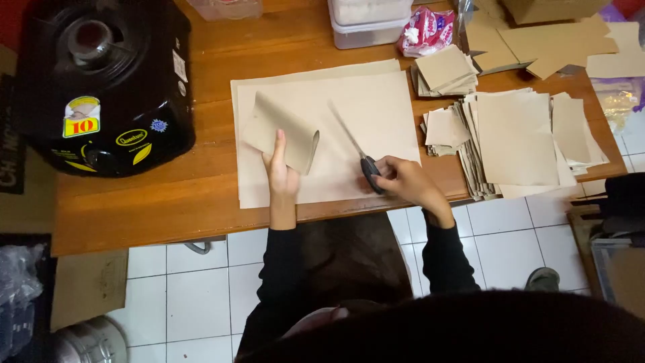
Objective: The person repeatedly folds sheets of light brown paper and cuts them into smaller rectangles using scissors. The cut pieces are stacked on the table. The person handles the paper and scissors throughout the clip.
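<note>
Firstly, the left hand [282, 176] fingers were closed on a folded brown sheet [282, 132], lifting its curl off the paper stack [376, 107] on the wooden table [168, 195]. The right hand [406, 181] gripped the black handles of the scissors [356, 151], whose blades lay nearly shut, pointing up-left across the stack. Behind it, a clear lidded tub [366, 23] held something pale; its contents could not be identified. Cut paper pieces [517, 134] were piled right of the stack, near the table edge. A black cooker [104, 84] stood well to the left.
</note>
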